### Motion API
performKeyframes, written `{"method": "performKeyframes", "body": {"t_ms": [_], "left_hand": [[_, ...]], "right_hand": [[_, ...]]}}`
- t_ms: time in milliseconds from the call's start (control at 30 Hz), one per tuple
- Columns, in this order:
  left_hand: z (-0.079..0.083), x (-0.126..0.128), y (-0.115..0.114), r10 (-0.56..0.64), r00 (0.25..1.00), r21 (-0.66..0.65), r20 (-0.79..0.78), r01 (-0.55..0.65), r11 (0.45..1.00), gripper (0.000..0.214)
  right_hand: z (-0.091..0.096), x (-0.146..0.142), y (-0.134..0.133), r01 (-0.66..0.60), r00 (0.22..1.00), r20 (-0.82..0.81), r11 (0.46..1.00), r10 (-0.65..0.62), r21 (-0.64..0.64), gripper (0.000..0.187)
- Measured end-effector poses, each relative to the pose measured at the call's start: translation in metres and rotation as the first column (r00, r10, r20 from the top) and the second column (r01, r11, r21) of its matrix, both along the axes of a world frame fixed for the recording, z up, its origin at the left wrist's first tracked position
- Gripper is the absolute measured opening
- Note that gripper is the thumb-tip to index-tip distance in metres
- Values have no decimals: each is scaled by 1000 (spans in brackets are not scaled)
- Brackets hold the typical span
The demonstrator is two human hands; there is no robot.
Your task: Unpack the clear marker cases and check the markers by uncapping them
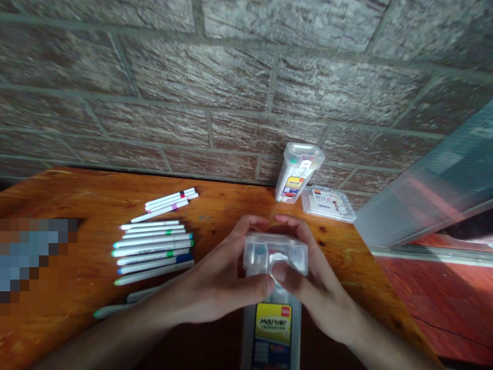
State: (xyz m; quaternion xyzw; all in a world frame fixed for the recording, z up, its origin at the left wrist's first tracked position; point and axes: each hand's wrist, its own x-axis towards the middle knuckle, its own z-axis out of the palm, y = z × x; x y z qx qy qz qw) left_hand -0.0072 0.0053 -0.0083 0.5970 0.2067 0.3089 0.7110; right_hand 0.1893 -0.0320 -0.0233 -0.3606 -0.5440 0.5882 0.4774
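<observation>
Both hands grip the clear lid end of a translucent plastic marker case (274,308) with a yellow "Marker" label, held upright over the wooden table (96,200). My left hand (219,277) wraps the lid's left side, thumb pressed on its front. My right hand (311,288) wraps the right side, thumb meeting the left thumb at the clasp. Loose white markers (154,249) with coloured caps lie in a row left of my hands. A smaller group of white markers (171,203) lies farther back.
A second clear marker case (296,172) stands tilted against the brick wall (231,87). A flat clear box (328,203) lies beside it. A glass panel (431,190) rises at the right past the table edge. A pixelated patch (34,257) sits at the left.
</observation>
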Motion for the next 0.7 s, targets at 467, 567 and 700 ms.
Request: {"method": "performKeyframes", "body": {"t_ms": [467, 567, 700], "left_hand": [[5, 1, 0, 66, 995, 83, -79, -59, 995, 56], [4, 0, 1, 36, 996, 67, -78, -30, 997, 58], [3, -1, 0, 27, 999, 69, -45, -24, 997, 57]], "right_hand": [[4, 4, 3, -59, 996, 70, 997, 56, 39, 63], [3, 1, 4, -45, 996, 79, 997, 40, 62, 66], [1, 0, 3, -66, 996, 68, 996, 62, 61, 72]]}}
